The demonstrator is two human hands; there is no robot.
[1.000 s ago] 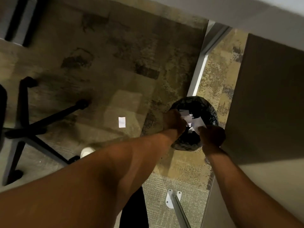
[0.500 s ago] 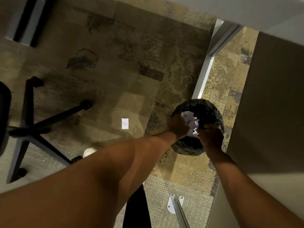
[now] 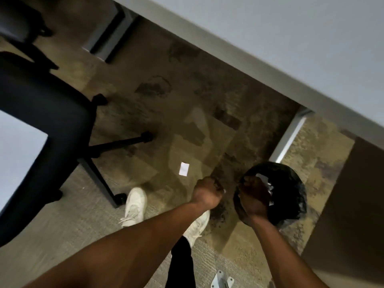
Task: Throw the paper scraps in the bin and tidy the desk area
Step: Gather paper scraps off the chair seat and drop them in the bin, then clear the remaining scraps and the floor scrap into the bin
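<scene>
— Looking down, what do you see, biggest first?
— I see the counter (image 3: pixel 270 38) edge overhead, then the black office chair (image 3: pixel 47 129) at left on the carpet.
— And the bin (image 3: pixel 291 196)?
— Black-lined, by the counter leg, white paper scraps (image 3: pixel 270 187) inside.
— Hands?
— My right hand (image 3: pixel 254 197) is over the bin, fingers curled; I cannot tell if it holds anything. My left hand (image 3: pixel 207 193) is fisted beside the bin.
— Anything loose?
— One paper slip (image 3: pixel 184 169) on the floor.
</scene>
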